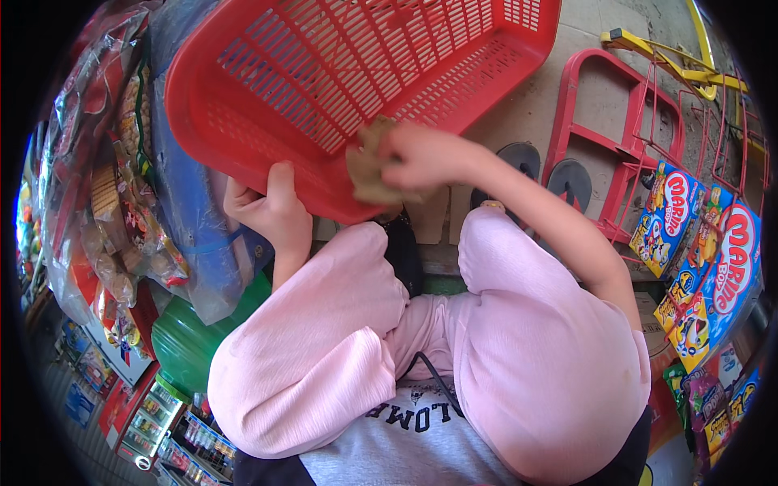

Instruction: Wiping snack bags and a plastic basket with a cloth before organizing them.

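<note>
A red plastic basket [200,133] with slotted walls is tilted in front of my knees, its open side towards me. My left hand [276,209] grips the near left rim, thumb on the inner face and fingers behind. In my right hand [419,157] is a crumpled olive-brown cloth [374,164], pressed against the basket's near wall and lower corner. The right hand is slightly blurred, and part of the cloth is hidden under its fingers.
Right of the basket lie a red metal frame [568,115], a yellow metal frame [662,51] and a wire rack holding snack boxes [668,219]. Dark sandals [519,161] rest on the tiled floor. Bagged snacks [106,194], a blue plastic-wrapped bundle [182,152] and a green container [188,340] stand at left.
</note>
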Demonstrator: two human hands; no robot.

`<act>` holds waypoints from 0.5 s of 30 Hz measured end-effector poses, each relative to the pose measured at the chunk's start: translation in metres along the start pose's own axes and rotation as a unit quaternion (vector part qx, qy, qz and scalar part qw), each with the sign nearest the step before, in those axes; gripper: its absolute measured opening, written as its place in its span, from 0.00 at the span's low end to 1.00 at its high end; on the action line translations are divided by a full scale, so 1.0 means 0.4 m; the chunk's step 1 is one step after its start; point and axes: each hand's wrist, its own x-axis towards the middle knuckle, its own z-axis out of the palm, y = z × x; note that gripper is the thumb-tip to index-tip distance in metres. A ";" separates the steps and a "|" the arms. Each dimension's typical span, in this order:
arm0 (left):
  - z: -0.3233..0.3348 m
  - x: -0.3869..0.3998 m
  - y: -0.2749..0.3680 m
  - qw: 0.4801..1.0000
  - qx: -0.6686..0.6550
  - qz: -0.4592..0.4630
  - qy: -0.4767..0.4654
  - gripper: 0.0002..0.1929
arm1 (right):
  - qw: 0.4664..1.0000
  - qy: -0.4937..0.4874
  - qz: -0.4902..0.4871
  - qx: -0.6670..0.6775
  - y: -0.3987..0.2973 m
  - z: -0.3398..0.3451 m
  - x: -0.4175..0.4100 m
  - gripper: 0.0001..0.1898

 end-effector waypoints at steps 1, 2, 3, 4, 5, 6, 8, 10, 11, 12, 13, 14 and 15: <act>0.005 0.001 0.000 1.000 -0.002 -0.001 -0.003 0.10 | 1.000 0.003 0.003 0.000 0.025 -0.007 0.010 0.12; 0.010 0.001 0.001 1.000 0.003 0.001 -0.010 0.10 | 0.993 0.109 0.042 0.029 0.058 -0.001 0.030 0.12; 0.023 0.005 -0.008 1.000 0.003 0.003 -0.021 0.10 | 0.971 0.218 0.084 0.055 0.084 0.005 0.043 0.12; 0.026 0.002 -0.018 1.000 0.000 0.002 -0.026 0.10 | 0.960 0.242 0.125 0.057 0.079 0.028 0.055 0.12; 0.029 -0.003 -0.028 1.000 -0.005 0.006 -0.025 0.09 | 0.960 0.257 0.089 0.057 0.088 0.078 0.076 0.12; 0.031 -0.008 -0.039 1.000 -0.011 0.010 -0.021 0.09 | 0.960 0.269 0.052 0.056 0.089 0.126 0.096 0.11; 0.025 -0.013 -0.004 1.000 -0.003 0.016 -0.022 0.09 | 0.974 0.209 -0.040 0.082 0.005 0.169 0.072 0.09; 0.016 -0.017 0.004 1.000 0.004 0.019 -0.025 0.09 | 0.971 0.210 -0.096 0.067 -0.008 0.155 0.042 0.10; 0.006 -0.018 -0.004 0.999 0.022 0.021 -0.028 0.08 | 0.983 0.164 -0.083 -0.018 0.013 0.141 0.029 0.12; 0.001 -0.020 -0.013 0.999 0.037 0.020 -0.035 0.08 | 0.985 0.119 -0.063 -0.105 0.040 0.121 0.013 0.14; -0.002 -0.021 -0.023 0.999 0.033 0.018 -0.035 0.08 | 0.957 0.204 -0.052 -0.200 0.058 0.081 0.004 0.13; -0.011 -0.022 -0.017 0.997 0.056 0.024 -0.041 0.08 | 0.913 0.286 -0.049 -0.286 0.079 0.035 0.007 0.12; -0.008 -0.022 -0.015 0.996 0.070 0.027 -0.053 0.07 | 0.934 0.266 0.105 -0.216 0.179 -0.003 0.014 0.13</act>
